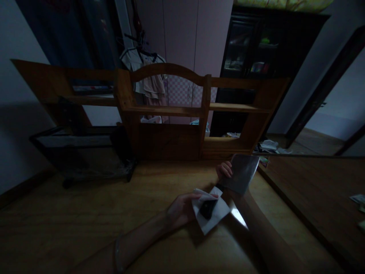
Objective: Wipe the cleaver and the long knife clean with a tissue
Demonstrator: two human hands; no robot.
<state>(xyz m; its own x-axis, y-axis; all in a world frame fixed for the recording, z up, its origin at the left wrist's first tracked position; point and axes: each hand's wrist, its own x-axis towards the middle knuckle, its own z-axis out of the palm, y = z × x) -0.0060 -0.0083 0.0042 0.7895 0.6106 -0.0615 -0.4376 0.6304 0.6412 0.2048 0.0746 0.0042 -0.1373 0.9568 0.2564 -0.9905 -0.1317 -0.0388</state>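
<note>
My right hand (224, 169) grips a cleaver by its broad grey blade (243, 174). Its fingers curl over the blade's left edge, and the rest of that hand is hidden behind the metal. The black handle (208, 208) points down and to the left. My left hand (182, 209) is closed on a white paper tissue (215, 219) folded about the handle. The handle's butt end shows against the paper, while part of the grip is covered. Both hands are held above a wooden tabletop.
A wooden shelf unit (165, 111) rises along the back of the wooden desktop (154, 190). A dark-framed monitor-like panel (85, 160) stands at left. To the right, a brown surface (313, 182) carries papers (269, 145). Clothes hang beyond the shelf.
</note>
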